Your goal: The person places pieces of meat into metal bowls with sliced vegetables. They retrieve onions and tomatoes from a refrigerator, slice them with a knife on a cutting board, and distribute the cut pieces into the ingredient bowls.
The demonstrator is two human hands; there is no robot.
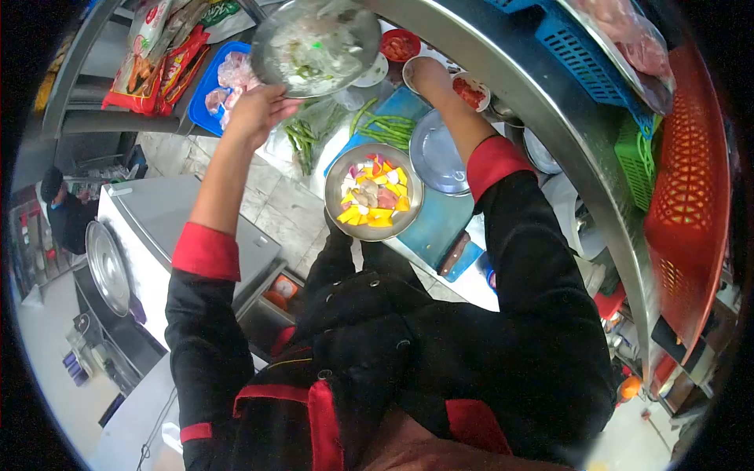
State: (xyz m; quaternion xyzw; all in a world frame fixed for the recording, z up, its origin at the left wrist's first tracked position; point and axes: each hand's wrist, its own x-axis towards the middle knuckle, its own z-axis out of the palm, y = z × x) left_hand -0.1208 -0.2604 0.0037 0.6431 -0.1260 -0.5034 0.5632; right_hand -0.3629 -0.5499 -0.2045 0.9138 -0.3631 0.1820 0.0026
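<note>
1. Between your arms, a round silver bowl holds already-cut yellow chunks; long green beans lie outside.
2. Your left hand is at a round metal basin, right hand at a small white bowl; fingers' grip unclear.

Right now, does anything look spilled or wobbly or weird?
I see no clear spill. One odd thing: the metal bowl of yellow chunks seems to poke slightly past the near edge of the counter, over the floor. From above, I can't be sure.
</note>
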